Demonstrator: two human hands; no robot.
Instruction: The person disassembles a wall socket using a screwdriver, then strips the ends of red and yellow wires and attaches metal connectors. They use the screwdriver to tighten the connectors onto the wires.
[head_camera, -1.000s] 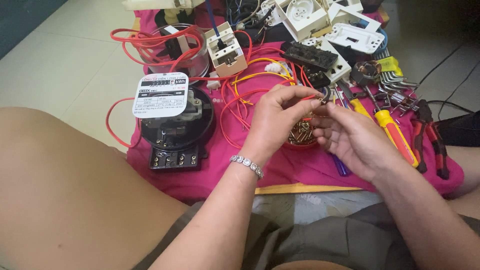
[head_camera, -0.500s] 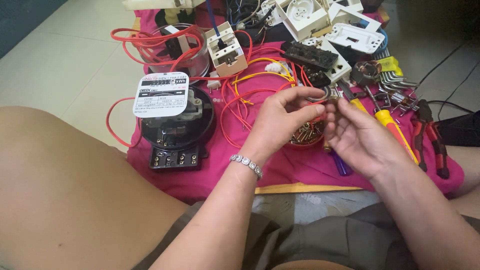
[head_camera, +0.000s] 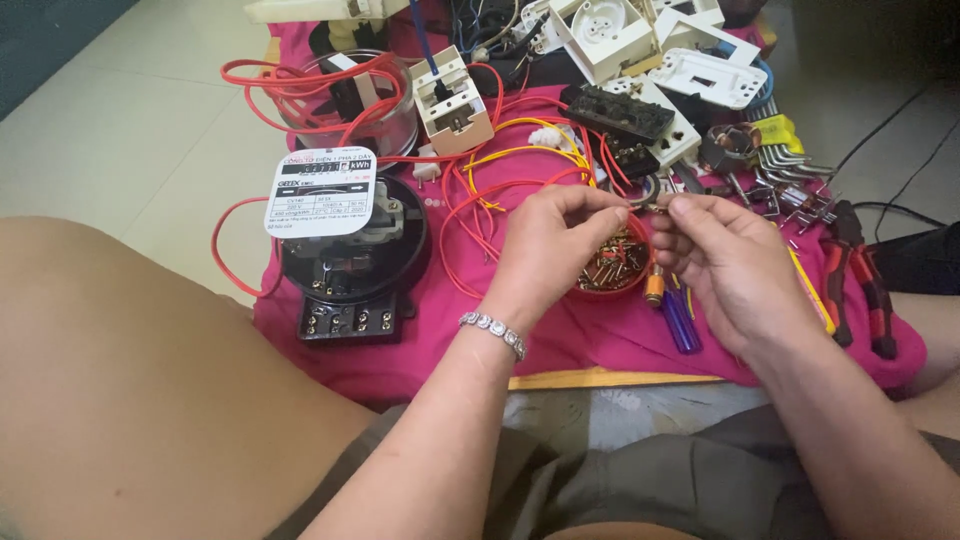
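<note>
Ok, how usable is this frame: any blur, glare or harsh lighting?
Head view: soft, even daylight, no hard shadows; the pink cloth is strongly saturated; left hand and right hand are fairly sharp, but the small part pinched between them is too tiny to resolve.

I see bare pink cloth near me, between the black meter at left and the red dish of small parts. Farther off, orange wire loops and white sockets block passage; pliers crowd right.
</note>
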